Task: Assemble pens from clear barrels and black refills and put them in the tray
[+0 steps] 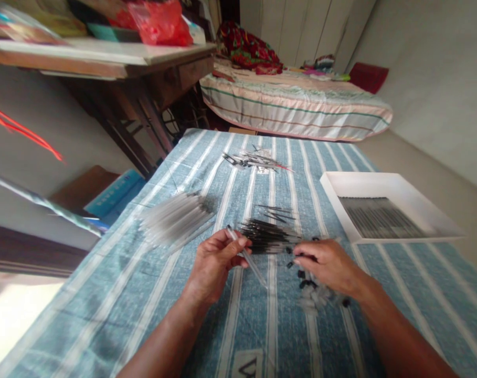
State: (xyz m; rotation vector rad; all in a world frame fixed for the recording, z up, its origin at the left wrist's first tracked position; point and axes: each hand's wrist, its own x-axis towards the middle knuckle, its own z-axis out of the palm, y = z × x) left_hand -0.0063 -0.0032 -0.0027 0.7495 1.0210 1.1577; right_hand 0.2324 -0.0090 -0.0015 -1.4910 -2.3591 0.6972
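Note:
My left hand [220,257] is closed on a clear pen barrel [254,265], which slants down to the right; a dark tip shows at its upper end. My right hand [327,262] has its fingers pinched together over small black pen parts [301,281]; something dark shows between them, too small to make out. A heap of dark pen refills [267,236] lies between my hands. Just below my right hand are blurred clear caps [315,298]. Left of my left hand rests a pile of clear pen barrels [177,218].
A white box [380,184] with a row of dark-cored pens stands at the right. Loose refills and scraps [257,159] lie at the far end of the striped tablecloth [207,325]. Beyond are a wooden desk [104,58] and a bed [293,100].

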